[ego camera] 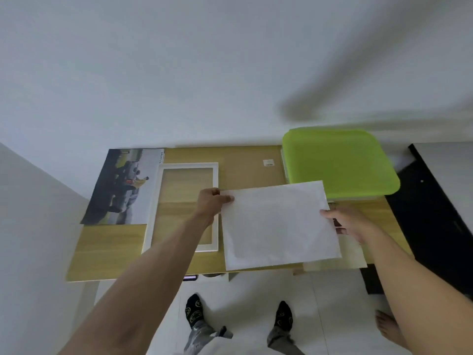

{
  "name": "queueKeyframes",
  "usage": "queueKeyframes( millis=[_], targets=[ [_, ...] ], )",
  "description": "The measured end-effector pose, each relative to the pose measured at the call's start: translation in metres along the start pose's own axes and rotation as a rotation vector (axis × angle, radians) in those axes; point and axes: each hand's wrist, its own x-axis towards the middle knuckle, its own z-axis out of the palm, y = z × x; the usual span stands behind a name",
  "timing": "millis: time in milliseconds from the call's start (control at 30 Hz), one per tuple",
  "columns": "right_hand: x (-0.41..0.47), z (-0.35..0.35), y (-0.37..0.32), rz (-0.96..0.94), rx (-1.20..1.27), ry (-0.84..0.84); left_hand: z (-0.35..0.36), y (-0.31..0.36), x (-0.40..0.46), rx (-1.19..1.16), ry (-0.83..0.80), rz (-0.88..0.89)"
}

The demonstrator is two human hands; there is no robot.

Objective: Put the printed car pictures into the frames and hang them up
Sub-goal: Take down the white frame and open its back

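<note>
A white sheet of paper [279, 224], blank on the side that shows, is held flat just above the right half of the wooden table [107, 254]. The left hand [211, 201] pinches its upper left corner, thumb on top and fingers curled beneath; the right hand [346, 221] grips its right edge, fingers closed on the paper. Left of the sheet a white picture frame [156, 213] lies flat on the table with bare wood showing through its opening, the left forearm crossing its lower corner. Just beside the frame, at the table's far left, lies a printed car picture [122, 188], face up. Behind the sheet a lime-green tray [337, 162] sits upside down at the table's back right corner against the white wall. A small white sticker [268, 163] sits on the tabletop near the tray. A black surface [435, 213] adjoins the table on the right.
</note>
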Motion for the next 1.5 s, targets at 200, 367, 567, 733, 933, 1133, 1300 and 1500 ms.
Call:
queueKeyframes(
  millis=[200,367,567,733,933,1133,1300,1500],
  targets=[
    [0.015,-0.102,0.066,0.062,-0.083,0.001,0.115,-0.032,-0.011,0.262,-0.012,-0.014],
    [0.024,-0.138,0.100,0.087,-0.102,0.098,0.183,-0.044,-0.022,0.316,0.085,-0.038],
    [0.044,-0.154,0.118,0.087,-0.143,0.207,0.229,-0.042,-0.023,0.334,0.161,-0.015],
    [0.055,-0.156,0.115,0.031,-0.229,0.256,0.242,-0.038,-0.025,0.413,0.116,0.073],
    [0.060,-0.143,0.115,-0.193,-0.705,0.411,0.243,-0.073,-0.052,1.135,-0.018,0.412],
    [0.067,-0.122,0.127,-0.376,-0.963,0.110,0.254,-0.102,-0.057,1.480,-0.241,0.557],
    [0.072,-0.125,0.125,-0.371,-0.944,0.100,0.259,-0.096,-0.055,1.458,-0.246,0.568],
    [0.074,-0.129,0.124,-0.361,-0.922,0.086,0.263,-0.093,-0.054,1.460,-0.256,0.556]
  ],
)
